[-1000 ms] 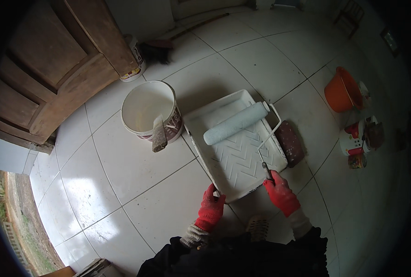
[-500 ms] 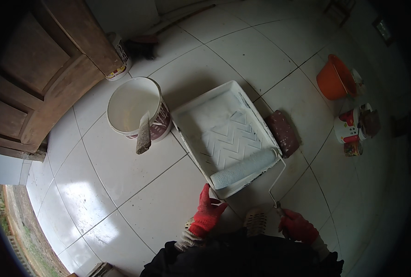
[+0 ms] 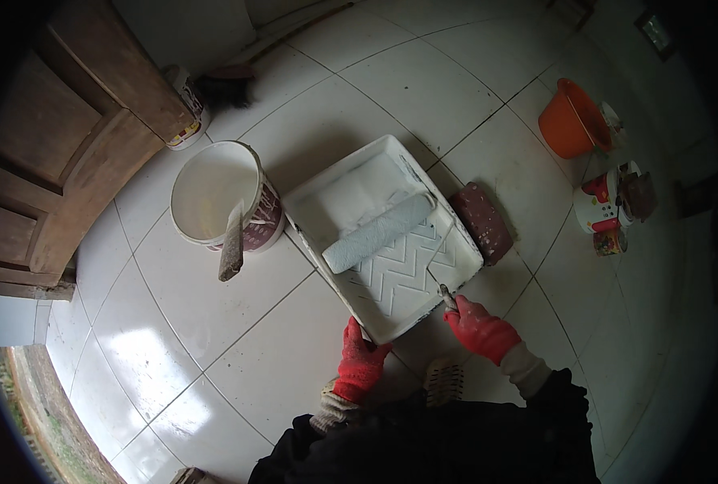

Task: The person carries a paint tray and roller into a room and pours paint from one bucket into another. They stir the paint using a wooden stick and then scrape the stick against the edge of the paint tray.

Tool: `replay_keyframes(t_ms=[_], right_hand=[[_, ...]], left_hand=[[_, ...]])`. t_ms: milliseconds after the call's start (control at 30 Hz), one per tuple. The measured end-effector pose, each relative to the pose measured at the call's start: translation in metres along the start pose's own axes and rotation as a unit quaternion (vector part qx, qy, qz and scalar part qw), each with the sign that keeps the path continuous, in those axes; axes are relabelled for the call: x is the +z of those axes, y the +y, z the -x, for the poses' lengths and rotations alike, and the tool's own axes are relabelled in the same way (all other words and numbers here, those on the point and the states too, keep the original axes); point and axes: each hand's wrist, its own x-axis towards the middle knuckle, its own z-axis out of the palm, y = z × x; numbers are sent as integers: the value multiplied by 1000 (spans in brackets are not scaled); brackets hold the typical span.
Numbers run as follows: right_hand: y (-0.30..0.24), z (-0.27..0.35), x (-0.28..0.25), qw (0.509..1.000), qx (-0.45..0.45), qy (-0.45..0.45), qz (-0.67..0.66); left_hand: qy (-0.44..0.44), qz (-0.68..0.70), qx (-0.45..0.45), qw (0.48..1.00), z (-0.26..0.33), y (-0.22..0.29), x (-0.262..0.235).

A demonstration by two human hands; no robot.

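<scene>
A white paint tray (image 3: 367, 181) with a chevron-ribbed slope lies on the floor in front of me, wet with white paint. My left hand (image 3: 361, 365), in a red-coated glove, grips its near left corner. In my right hand (image 3: 481, 327), gloved the same way, is the handle of a paint roller (image 3: 379, 232). Its white-coated sleeve lies across the tray's middle, at the upper part of the ribs, and its wire frame runs back over the right side. Beside the tray's right wall sits a dark red, paint-spotted block (image 3: 481, 223).
Left of the tray stands a paint bucket (image 3: 267, 219), a worn-handled flat tool (image 3: 232, 250) leaning on its rim. A wooden door (image 3: 52, 129) fills the upper left, with another bucket (image 3: 184, 109) behind it. At right are an orange bucket (image 3: 567, 125) and a white container (image 3: 597, 202).
The roller has moved away from me, from the tray's near end up to its middle. My right hand followed, forward and left. My left hand has closed in on the tray's near corner.
</scene>
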Motion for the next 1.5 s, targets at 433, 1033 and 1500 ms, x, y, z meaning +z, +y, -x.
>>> replay_keyframes(t_ms=[433,1033,1500], right_hand=[[15,60,-11,977,144,-140,-78],[-42,-107,15,984,114,-98,-97],[-67,-99,-21,960,170,-163,-153]], left_hand=[[-1,38,-43,998,0,9,-4],[37,0,-8,999,-2,-14,0],[0,-2,-39,999,-3,-15,1]])
